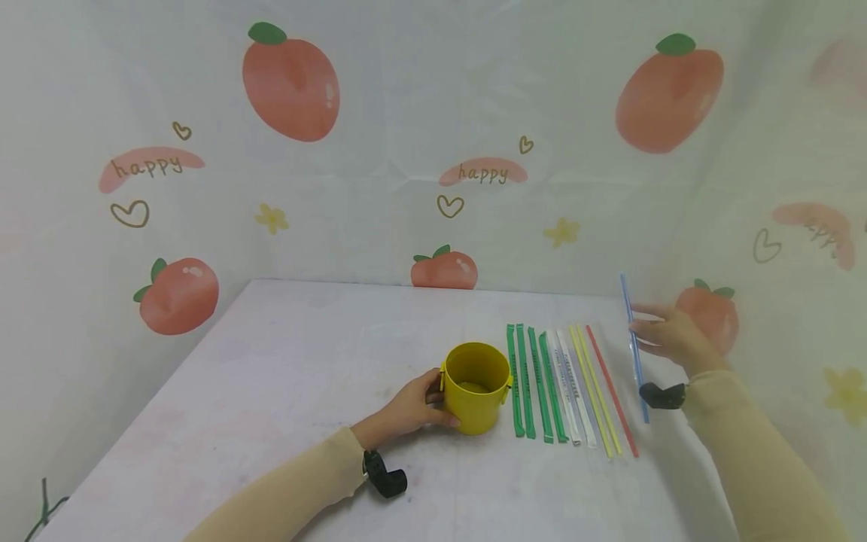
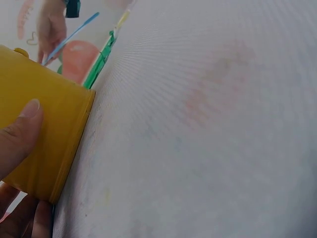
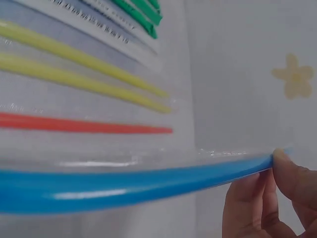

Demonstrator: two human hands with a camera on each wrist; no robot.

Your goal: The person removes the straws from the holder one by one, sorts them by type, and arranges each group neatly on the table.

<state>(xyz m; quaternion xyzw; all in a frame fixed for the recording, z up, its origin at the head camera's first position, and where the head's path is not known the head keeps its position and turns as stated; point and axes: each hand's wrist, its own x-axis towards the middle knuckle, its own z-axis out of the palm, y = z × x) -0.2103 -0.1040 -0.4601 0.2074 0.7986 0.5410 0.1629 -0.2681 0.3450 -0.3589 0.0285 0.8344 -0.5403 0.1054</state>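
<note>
My left hand grips the low left side of a small yellow bucket, which stands upright with its mouth up. In the left wrist view its thumb presses the bucket wall, and the other fingers wrap beneath the far side. On the right, my right hand pinches a blue drinking straw in a clear wrapper, raised and slanting. Close up in the right wrist view, thumb and fingers hold that straw near its far end.
Right of the bucket lies a row of wrapped straws: several green ones, white ones, two yellow ones and a red one. A printed cloth wall stands behind the white table and along its right side.
</note>
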